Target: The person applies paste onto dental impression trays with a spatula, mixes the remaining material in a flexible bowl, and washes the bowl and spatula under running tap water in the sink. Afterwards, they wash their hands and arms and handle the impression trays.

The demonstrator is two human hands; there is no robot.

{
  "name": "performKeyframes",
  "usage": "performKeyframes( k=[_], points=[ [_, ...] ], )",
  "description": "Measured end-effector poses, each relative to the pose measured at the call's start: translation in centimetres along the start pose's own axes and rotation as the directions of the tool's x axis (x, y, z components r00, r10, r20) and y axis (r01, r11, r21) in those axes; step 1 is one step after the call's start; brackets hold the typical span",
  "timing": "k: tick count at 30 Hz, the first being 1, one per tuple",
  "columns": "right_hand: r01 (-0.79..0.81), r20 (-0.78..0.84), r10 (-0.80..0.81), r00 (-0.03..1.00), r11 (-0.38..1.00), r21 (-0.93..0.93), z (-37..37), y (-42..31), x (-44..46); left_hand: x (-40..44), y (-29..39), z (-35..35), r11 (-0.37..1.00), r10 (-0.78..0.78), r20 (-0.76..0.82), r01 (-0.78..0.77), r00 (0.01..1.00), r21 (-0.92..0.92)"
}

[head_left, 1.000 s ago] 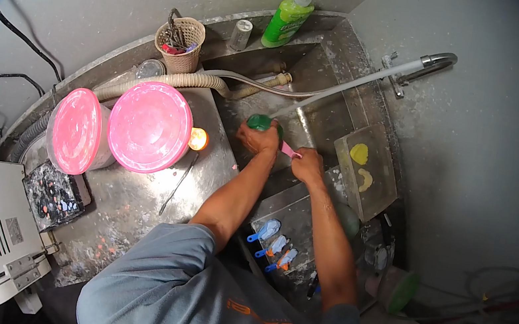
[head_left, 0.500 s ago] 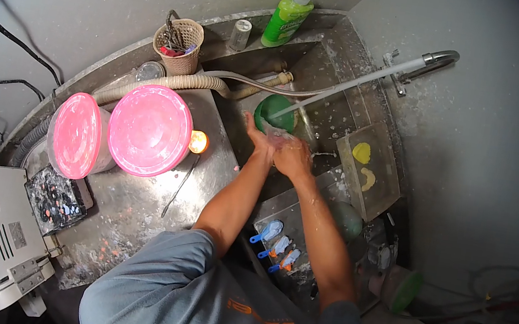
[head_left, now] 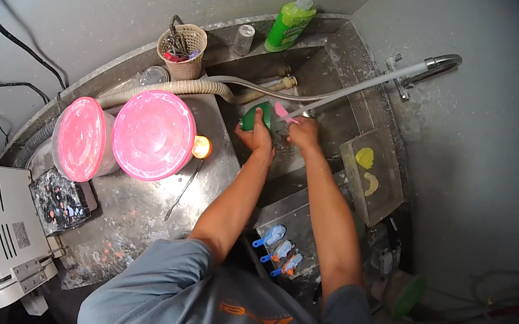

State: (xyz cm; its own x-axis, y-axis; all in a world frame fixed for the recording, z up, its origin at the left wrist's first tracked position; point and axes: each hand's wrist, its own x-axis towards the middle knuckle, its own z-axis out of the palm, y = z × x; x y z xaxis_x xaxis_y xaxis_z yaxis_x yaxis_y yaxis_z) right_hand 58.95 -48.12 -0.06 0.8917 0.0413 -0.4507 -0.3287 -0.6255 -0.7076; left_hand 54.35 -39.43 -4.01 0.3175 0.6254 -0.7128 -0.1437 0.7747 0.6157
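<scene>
Within the fingers of the left hand (head_left: 256, 139), a tilted green bowl (head_left: 255, 118) is gripped over the sink (head_left: 340, 122); in those of the right hand (head_left: 304, 134), a pink spatula (head_left: 280, 110) is held just beside it. Farther left, two pink-lidded tubs (head_left: 155, 135) are set on the table (head_left: 129, 223).

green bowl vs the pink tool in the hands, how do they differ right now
Colour: the green bowl is deep green, while the pink tool is light pink.
Shape: the bowl is broad and rounded; the tool is slimmer, with a handle.
Hold: the bowl is in the left hand, the tool in the right hand.
Shared: both are held at the sink.
</scene>
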Motion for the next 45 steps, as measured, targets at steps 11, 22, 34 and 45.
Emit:
performKeyframes(
  k=[11,22,34,45],
  points=[
    [-0.239,0.17,0.173,0.97,0.568,0.787,2.1,-0.4,2.1,1.5,0.5,-1.9,0.908,-0.342,0.285,0.393,0.895,-0.144],
    [0.072,-0.074,-0.109,0.991,0.92,-0.385,-1.3,-1.4,-3.2,-0.4,-1.6,-1.9,0.666,-0.577,0.406,0.696,0.709,-0.268],
    [0.226,-0.002,-0.279,0.96,0.784,-0.578,-5.6,-3.9,-9.4,0.4,-1.8,0.1,0.677,-0.485,0.558,0.693,0.673,-0.248],
    [0.37,-0.039,-0.487,0.872,0.71,-0.599,-10.5,-2.9,-4.2,-0.7,-3.6,-0.8,0.884,-0.462,-0.031,0.463,0.886,0.063]
  ],
)
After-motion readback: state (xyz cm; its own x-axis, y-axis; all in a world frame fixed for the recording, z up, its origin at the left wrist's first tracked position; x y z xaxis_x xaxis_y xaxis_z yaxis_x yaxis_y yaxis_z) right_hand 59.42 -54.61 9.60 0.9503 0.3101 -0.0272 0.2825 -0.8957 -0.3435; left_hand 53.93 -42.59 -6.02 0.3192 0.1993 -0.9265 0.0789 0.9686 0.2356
